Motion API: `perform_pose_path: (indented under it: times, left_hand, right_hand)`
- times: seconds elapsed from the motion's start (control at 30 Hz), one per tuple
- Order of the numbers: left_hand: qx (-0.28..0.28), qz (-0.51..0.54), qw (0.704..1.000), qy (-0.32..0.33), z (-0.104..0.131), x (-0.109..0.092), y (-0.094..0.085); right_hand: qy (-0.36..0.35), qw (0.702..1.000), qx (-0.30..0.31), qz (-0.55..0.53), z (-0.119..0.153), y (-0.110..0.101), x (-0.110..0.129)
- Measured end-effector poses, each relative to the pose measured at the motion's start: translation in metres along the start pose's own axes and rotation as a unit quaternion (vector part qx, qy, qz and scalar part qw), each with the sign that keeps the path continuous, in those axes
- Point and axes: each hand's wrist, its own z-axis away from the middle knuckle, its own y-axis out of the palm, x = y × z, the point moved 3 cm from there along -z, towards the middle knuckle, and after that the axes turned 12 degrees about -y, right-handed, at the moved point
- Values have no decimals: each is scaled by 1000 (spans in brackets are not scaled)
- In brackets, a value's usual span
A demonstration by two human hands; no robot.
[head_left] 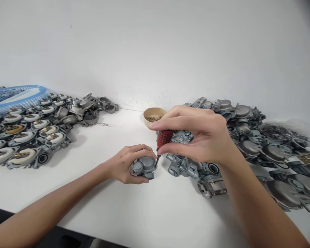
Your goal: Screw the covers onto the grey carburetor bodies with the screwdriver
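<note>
Near the middle of the white table, my left hand (126, 163) is wrapped round a grey metal carburetor body (144, 166), holding it on the tabletop. My right hand (196, 132) grips a screwdriver with a red and black handle (164, 138) between thumb and fingers. The screwdriver tilts slightly, and its tip meets the right edge of the carburetor body, at a small brass-coloured spot. Behind the hands stands a round tan bowl (147, 117) with small brass-coloured parts in it.
Rows of metal parts with white rings (23, 137) cover the left side, beside a blue basket (38, 90). Loose grey castings (86, 106) lie behind them. Many carburetor bodies (248, 148) are piled on the right, some close to my right hand. A wall rises behind the table.
</note>
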Motion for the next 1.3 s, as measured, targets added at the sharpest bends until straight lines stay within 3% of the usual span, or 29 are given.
perform_pose_path:
  times: [0.2,0.33,0.5,0.67,0.83,1.03,1.2,1.3]
  left_hand:
    - [5,7,1000,-16,-1,-1,0]
    - [9,13,1000,-18,-1,0,0]
    - [9,10,1000,-22,-1,0,0]
    - [13,13,1000,-23,-1,0,0]
    - [13,9,1000,-24,-1,1,0]
    - [13,25,999,-21,-1,0,0]
    - [13,18,1000,-22,-1,1,0]
    - [4,25,1000,-6,-1,2,1]
  right_hand:
    - [20,997,17,-77,1,1,1]
    - [-2,999,-5,-44,1,0,1]
    - [24,997,23,-63,0,1,2]
    - [-6,998,-15,-56,-1,1,1]
    - [28,998,16,-56,1,2,2]
    - [-16,1000,-14,-18,-1,2,1]
    - [10,999,11,-48,-1,3,2]
    - [-9,999,-10,-34,0,2,1]
